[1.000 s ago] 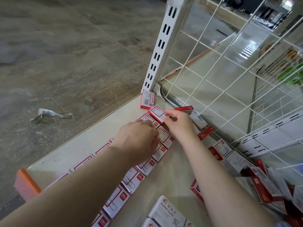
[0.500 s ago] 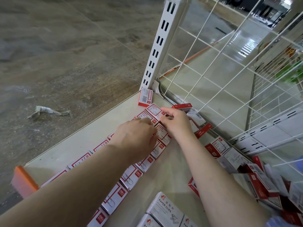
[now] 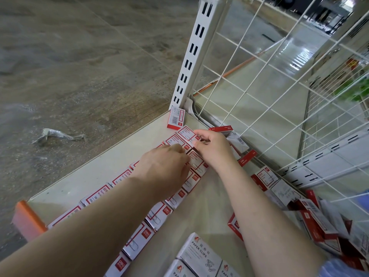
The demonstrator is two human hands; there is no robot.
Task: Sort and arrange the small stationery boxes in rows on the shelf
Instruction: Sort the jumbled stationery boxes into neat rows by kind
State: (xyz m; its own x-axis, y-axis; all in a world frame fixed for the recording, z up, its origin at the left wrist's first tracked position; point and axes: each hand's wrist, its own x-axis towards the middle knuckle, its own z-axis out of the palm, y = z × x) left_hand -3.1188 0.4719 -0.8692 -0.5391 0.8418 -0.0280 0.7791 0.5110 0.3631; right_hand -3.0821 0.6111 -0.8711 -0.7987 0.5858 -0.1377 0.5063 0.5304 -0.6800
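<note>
Head view: two rows of red-and-white paper-clip boxes [image 3: 151,214] lie flat on the beige shelf [image 3: 83,176]. Left hand [image 3: 163,168] rests curled on the rows, its grip hidden; right hand [image 3: 213,148] pinches a far-end box [image 3: 186,132] near the slotted upright [image 3: 191,56].

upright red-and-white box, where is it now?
Head view, upper middle: the upright box stands at the shelf's far corner, against the slotted white post, just beyond the flat rows.
</note>
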